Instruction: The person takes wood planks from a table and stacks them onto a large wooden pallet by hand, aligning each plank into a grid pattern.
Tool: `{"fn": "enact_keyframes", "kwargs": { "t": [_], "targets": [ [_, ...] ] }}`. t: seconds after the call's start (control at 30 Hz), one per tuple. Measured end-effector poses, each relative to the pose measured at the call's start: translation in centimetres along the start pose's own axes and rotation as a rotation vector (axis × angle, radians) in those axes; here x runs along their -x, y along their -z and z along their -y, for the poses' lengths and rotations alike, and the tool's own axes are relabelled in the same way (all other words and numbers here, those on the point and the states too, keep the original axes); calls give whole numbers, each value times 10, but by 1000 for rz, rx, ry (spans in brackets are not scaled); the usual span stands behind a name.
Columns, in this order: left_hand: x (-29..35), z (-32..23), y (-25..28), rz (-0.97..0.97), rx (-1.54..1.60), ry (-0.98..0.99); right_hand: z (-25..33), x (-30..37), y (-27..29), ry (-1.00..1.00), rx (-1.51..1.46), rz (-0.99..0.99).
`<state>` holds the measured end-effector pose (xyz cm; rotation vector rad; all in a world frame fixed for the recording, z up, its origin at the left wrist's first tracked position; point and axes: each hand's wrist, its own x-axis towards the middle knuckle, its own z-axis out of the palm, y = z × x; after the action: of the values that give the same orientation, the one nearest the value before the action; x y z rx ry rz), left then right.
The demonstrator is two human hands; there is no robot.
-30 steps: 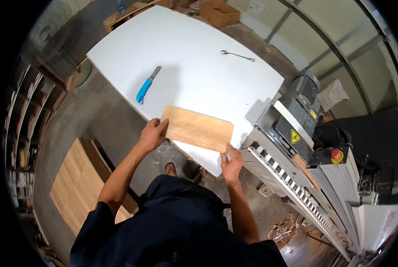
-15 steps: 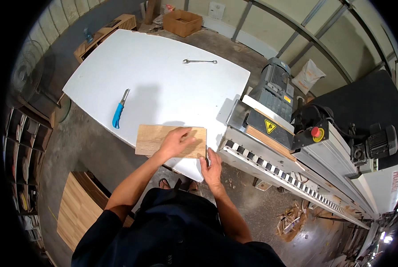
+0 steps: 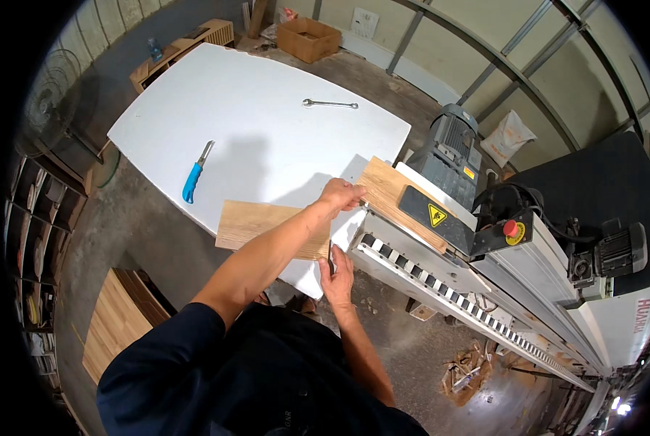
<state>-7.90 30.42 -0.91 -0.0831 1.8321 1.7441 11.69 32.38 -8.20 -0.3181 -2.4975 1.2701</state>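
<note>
My left hand (image 3: 342,195) reaches across to the machine. Its fingers close on the near left corner of a wood-grain board (image 3: 380,186) that sticks out of the machine's end. On the white table lies another wood-grain board (image 3: 256,224), partly covered by my left forearm. At that board's near right corner my right hand (image 3: 337,276) pinches its edge between thumb and fingers. A thin dark strip shows along the edge there; whether it is a separate piece I cannot tell. A blue-handled utility knife (image 3: 193,179) lies to the left, blade pointing away.
The white table (image 3: 267,87) carries a wrench (image 3: 330,104) at its far side. The machine (image 3: 485,291), with a grey motor (image 3: 450,142) and red stop button (image 3: 512,228), borders the right. Stacked boards (image 3: 122,320) stand on the floor at left; a cardboard box (image 3: 309,39) sits beyond.
My left hand has left the board on the table and moved right to the machine. A second board now protrudes from the machine's end. My right hand stays at the first board's corner.
</note>
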Motion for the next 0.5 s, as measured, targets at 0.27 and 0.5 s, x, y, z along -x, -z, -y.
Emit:
{"fn": "enact_keyframes", "kwargs": {
  "t": [0.27,0.5],
  "targets": [
    [32,19,69,33,455,65,-5,1,8,32,-15,-7],
    [129,84,193,-175,625,33,48,2,21,207,-14,25]
  ]
}}
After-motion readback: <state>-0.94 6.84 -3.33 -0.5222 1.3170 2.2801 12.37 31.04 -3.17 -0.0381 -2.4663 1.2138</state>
